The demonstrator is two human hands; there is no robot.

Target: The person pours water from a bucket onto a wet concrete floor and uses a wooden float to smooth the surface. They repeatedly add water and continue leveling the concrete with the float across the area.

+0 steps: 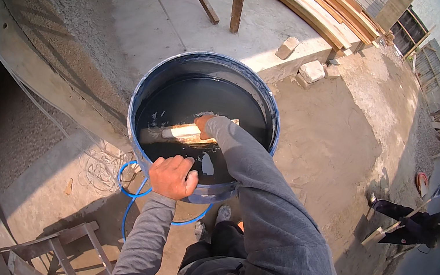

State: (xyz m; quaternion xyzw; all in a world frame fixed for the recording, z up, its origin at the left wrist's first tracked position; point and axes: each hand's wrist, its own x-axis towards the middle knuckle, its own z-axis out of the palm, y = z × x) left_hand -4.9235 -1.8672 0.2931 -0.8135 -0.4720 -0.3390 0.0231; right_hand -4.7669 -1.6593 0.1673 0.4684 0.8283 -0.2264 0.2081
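Note:
In front of me stands a large blue drum [216, 66] holding dark water [198, 95]. My left hand [172, 177] is closed over the drum's near rim. My right hand [204, 125] reaches inside, its fingers wrapped round a long, pale, flat-sided object [178, 131]. This object lies tilted at the water surface, its left end partly under. Its exact kind cannot be made out; it may be wood or plastic. Small ripples and bright glints show around it.
A blue hose [126, 221] and a tangle of pale cord [100, 168] lie beside the drum. A wooden sawhorse-like frame [61, 251] stands at lower left. Lumber [313, 7] and stone blocks [311, 71] are farther off. A person [419, 226] holds a long-handled tool at right.

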